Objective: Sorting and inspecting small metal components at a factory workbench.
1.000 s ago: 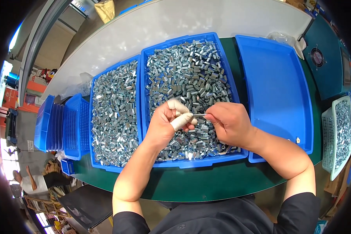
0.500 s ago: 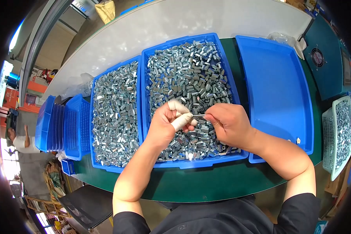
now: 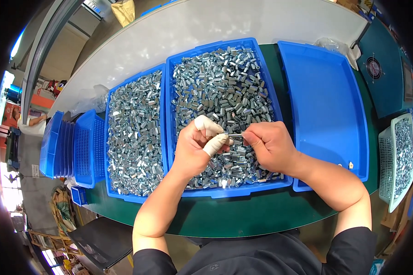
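Observation:
My left hand (image 3: 192, 150), its thumb and some fingers wrapped in white coverings, is closed in a pinch over the middle blue tray (image 3: 280, 181). A small piece lies at its fingertips, mostly hidden, too small to name. Facing it, my right hand (image 3: 274, 145) is closed on a thin metal rod (image 3: 235, 135), which spans the gap to the left fingertips. Whether the rod enters the pinched piece cannot be made out. Many small silvery hexagonal metal spacers (image 3: 215, 82) fill the tray under both hands.
A second blue tray (image 3: 107, 181) of similar parts stands left, with stacked blue baskets (image 3: 89, 151) beyond it. At right are a shallow blue tray (image 3: 326, 105) with a few small bits, a green machine (image 3: 385, 68) and a pale basket (image 3: 385, 160) of parts.
The gap between my fingertips has widened slightly, and more of the metal rod shows. At the far left, another person has moved farther up the picture.

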Demonstrator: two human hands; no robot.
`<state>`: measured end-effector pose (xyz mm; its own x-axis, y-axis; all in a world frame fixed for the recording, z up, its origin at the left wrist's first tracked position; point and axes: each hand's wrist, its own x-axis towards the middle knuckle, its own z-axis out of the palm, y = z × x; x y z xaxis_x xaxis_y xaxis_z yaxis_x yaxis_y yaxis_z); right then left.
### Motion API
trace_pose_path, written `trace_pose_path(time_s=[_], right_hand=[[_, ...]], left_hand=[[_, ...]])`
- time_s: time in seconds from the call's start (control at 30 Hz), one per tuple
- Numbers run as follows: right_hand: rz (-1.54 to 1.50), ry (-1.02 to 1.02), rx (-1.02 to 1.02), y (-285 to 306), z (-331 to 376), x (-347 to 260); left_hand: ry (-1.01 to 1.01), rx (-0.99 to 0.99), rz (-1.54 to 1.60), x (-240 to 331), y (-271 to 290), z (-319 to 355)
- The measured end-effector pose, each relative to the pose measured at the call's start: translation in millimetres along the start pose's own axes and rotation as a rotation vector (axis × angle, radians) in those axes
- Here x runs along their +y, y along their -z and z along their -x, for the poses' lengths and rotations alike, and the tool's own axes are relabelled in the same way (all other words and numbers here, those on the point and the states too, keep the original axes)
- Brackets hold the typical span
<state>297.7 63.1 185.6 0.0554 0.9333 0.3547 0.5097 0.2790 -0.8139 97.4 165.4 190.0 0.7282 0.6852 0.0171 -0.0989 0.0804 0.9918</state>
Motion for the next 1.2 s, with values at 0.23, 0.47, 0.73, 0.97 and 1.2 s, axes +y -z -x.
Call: trace_pose_path(time_s=[0.23,0.47,0.73,0.97,1.2], right_hand=[[-0.014,-0.029,-0.007,0,2,3],[-0.19,-0.099,-0.079,-4,3,-3],[-0.535,-0.399,-0.237,1,0,-2],[-0.236,-0.15,-0.122,-4,-1,-5],[-0.122,-0.13,0.024,8,-6,-1]], left_hand=[[-0.036,0.024,-0.05,-3,-3,2],[-0.179,-0.042,-0.299,-6,-11,6],[-0.319,-0.042,-0.534,-2,-10,4],[-0.264,-0.056,-0.657,9,-8,2],[-0.314,0.656,-0.489,8,46,-13]])
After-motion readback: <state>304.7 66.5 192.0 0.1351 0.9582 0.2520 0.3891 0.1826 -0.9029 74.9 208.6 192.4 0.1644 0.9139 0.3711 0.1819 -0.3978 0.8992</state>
